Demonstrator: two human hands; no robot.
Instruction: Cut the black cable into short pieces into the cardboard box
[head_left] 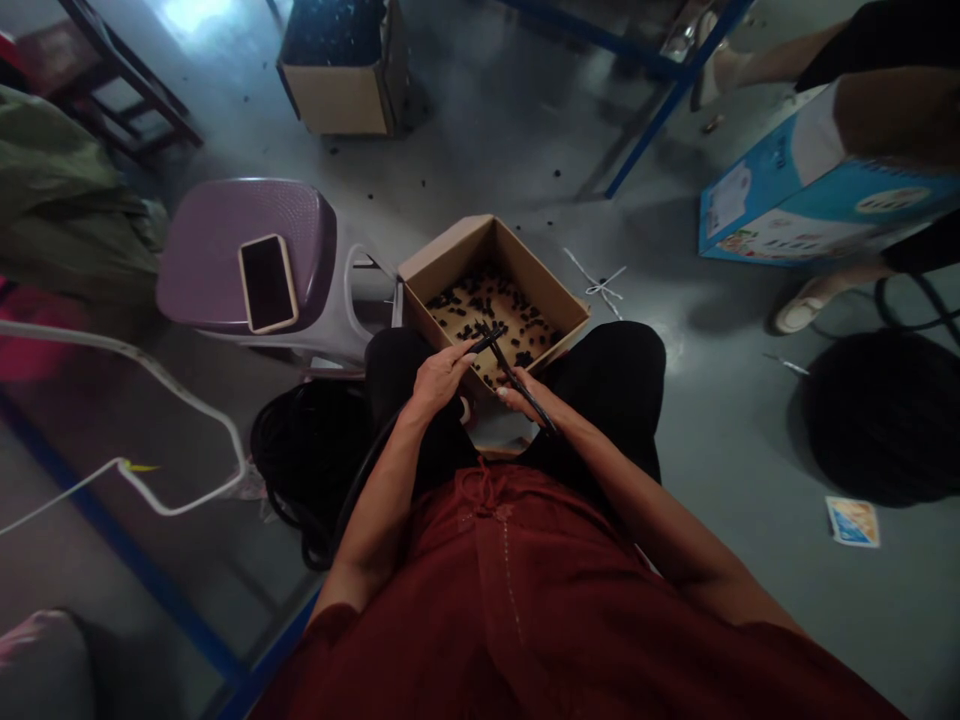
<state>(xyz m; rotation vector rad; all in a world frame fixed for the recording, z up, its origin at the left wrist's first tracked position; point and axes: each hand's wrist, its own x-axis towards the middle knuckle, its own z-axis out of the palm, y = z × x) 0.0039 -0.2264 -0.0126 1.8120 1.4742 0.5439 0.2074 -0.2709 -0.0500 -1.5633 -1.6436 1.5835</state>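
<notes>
My left hand (444,374) is closed around a black rubber tube (487,341), its end pointing right over the cardboard box (448,250). My right hand (529,397) is wrapped round dark, slim scissors (534,402). Their blades reach up and left and meet the tube near its end. Small black cut pieces (525,318) lie scattered on the floor of the box, below both hands. The tube seems to run back along my left forearm towards a black coil (307,455) beside my left leg.
To the left, a purple stool (206,235) bears a phone (268,284). Another carton (337,100) with dark contents stands ahead. At right are a blue box (787,190), another person's feet (802,300), a large black coil (885,415) and a small packet (853,522).
</notes>
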